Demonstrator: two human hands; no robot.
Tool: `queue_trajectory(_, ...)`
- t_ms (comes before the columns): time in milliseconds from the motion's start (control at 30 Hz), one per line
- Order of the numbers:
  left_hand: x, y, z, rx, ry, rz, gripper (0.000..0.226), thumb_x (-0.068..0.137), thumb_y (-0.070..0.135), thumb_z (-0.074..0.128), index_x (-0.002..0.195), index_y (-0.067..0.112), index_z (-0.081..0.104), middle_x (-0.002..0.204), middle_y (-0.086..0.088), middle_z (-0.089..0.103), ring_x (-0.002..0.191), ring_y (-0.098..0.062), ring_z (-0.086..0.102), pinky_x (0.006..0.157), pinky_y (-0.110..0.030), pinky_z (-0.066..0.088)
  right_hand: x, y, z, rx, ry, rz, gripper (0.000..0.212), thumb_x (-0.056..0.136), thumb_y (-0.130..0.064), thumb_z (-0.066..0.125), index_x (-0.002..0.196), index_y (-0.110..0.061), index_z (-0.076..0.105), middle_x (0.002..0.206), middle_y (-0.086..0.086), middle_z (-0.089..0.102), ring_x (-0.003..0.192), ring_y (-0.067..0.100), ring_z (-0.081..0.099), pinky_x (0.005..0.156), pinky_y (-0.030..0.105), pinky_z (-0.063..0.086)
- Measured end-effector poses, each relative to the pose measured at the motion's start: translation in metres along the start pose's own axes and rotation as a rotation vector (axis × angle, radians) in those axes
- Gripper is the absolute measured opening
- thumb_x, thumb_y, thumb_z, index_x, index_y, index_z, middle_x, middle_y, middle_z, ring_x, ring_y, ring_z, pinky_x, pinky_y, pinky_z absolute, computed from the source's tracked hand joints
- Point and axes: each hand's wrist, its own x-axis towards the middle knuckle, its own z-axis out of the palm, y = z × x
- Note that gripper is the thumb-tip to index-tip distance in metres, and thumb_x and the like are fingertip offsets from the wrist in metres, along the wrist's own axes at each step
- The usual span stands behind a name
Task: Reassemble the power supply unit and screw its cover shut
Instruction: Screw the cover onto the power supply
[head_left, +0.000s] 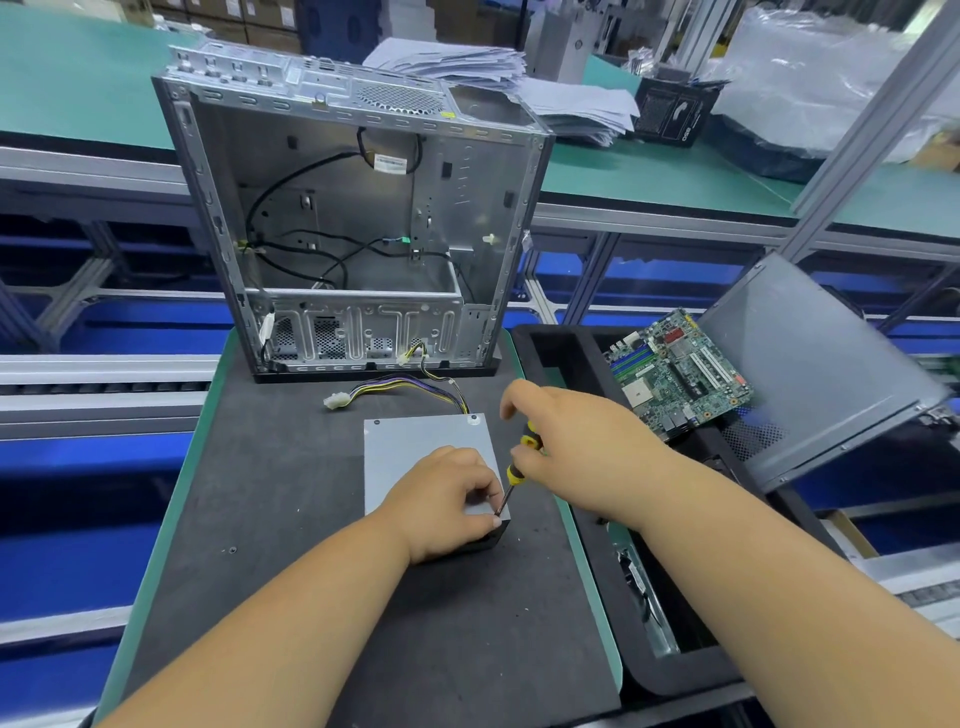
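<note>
The grey metal power supply unit (415, 447) lies flat on the black mat (260, 493), cover up, with its yellow and black cable bundle (410, 387) trailing toward the case. My left hand (447, 504) rests on the unit's near right corner, thumb and fingers pinching around the screwdriver tip there. My right hand (566, 441) grips the yellow and black screwdriver (522, 457), which slants down to that corner. Any screw under the tip is hidden.
An open, empty computer case (353, 223) stands upright at the mat's far edge. To the right, a black tray (571, 358) holds a green motherboard (680, 369) and a leaning grey side panel (821, 364). Paper stacks (519, 88) lie on the far green bench.
</note>
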Motion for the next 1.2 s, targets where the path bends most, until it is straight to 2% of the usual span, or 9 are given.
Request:
queue_trajectory(233,0.001,-0.001,0.001,0.011,-0.002,0.005,0.02,0.078,0.037,0.074,0.078,0.043,0.055,0.092,0.015,0.053,0.093,-0.008,0.043,0.089,-0.026,0.039,0.005,0.0,0.003,-0.176,-0.02,0.1,0.03,0.097,-0.052,0.043,0.09,-0.023,0.048,0.076,-0.007,0.05,0.075,0.02,0.05,0.059,0.032,0.033)
queue_trajectory(333,0.001,-0.002,0.002,0.009,0.001,0.003,0.02,0.078,0.037,0.074,0.078,0.043,0.055,0.092,0.015,0.053,0.092,-0.008,0.042,0.087,-0.025,0.039,0.005,0.001,0.0,-0.05,-0.051,0.068,0.019,0.094,-0.035,0.045,0.102,-0.023,0.057,0.094,-0.004,0.055,0.085,0.022,0.055,0.064,0.033,0.041)
queue_trajectory(467,0.001,-0.001,0.001,0.022,0.006,0.005,0.023,0.078,0.036,0.074,0.076,0.042,0.052,0.088,0.016,0.049,0.091,-0.009,0.041,0.088,-0.026,0.04,0.007,0.001,-0.001,0.064,-0.046,-0.019,0.041,0.095,-0.032,0.052,0.136,-0.037,0.047,0.111,-0.007,0.054,0.099,0.017,0.055,0.081,0.033,0.046)
queue_trajectory(633,0.001,0.0,0.0,0.013,-0.005,0.006,0.022,0.078,0.036,0.074,0.077,0.043,0.054,0.091,0.015,0.054,0.093,-0.01,0.044,0.091,-0.03,0.04,0.006,0.004,0.007,-0.125,0.058,0.078,0.035,0.095,-0.059,0.043,0.115,-0.035,0.059,0.081,-0.009,0.06,0.09,0.017,0.059,0.065,0.03,0.041)
queue_trajectory(800,0.0,0.0,0.0,0.006,0.001,0.011,0.021,0.078,0.036,0.074,0.078,0.042,0.054,0.091,0.015,0.053,0.093,-0.01,0.044,0.09,-0.03,0.041,0.002,0.002,0.006,0.05,0.04,0.021,0.034,0.094,-0.033,0.044,0.127,-0.031,0.05,0.107,-0.007,0.057,0.097,0.02,0.056,0.077,0.035,0.049)
queue_trajectory(900,0.0,0.001,0.0,0.01,-0.001,0.014,0.022,0.078,0.035,0.075,0.078,0.043,0.054,0.092,0.014,0.054,0.094,-0.012,0.045,0.091,-0.031,0.04,0.003,0.003,0.004,0.025,0.067,0.004,0.038,0.096,-0.036,0.048,0.133,-0.037,0.045,0.087,-0.012,0.057,0.088,0.018,0.056,0.071,0.033,0.047)
queue_trajectory(967,0.0,0.001,-0.001,0.007,-0.005,0.014,0.022,0.078,0.035,0.075,0.079,0.043,0.054,0.093,0.014,0.055,0.095,-0.013,0.046,0.092,-0.032,0.04,0.004,0.005,0.005,-0.042,0.069,0.033,0.027,0.097,-0.048,0.045,0.121,-0.037,0.053,0.073,-0.012,0.06,0.08,0.015,0.054,0.064,0.031,0.043)
queue_trajectory(1033,0.0,0.001,-0.001,0.007,-0.008,0.014,0.021,0.078,0.035,0.075,0.079,0.042,0.055,0.093,0.013,0.055,0.095,-0.012,0.046,0.092,-0.032,0.04,0.004,0.005,0.008,-0.065,0.055,0.049,0.028,0.098,-0.053,0.04,0.107,-0.033,0.057,0.078,-0.01,0.064,0.079,0.015,0.054,0.062,0.03,0.04)
queue_trajectory(1200,-0.001,0.002,-0.001,-0.011,0.004,0.006,0.022,0.078,0.033,0.075,0.077,0.042,0.055,0.093,0.014,0.054,0.093,-0.01,0.044,0.09,-0.029,0.04,0.001,0.003,0.008,0.012,0.084,-0.002,0.036,0.091,-0.034,0.047,0.127,-0.031,0.045,0.101,-0.008,0.058,0.091,0.021,0.056,0.065,0.031,0.04)
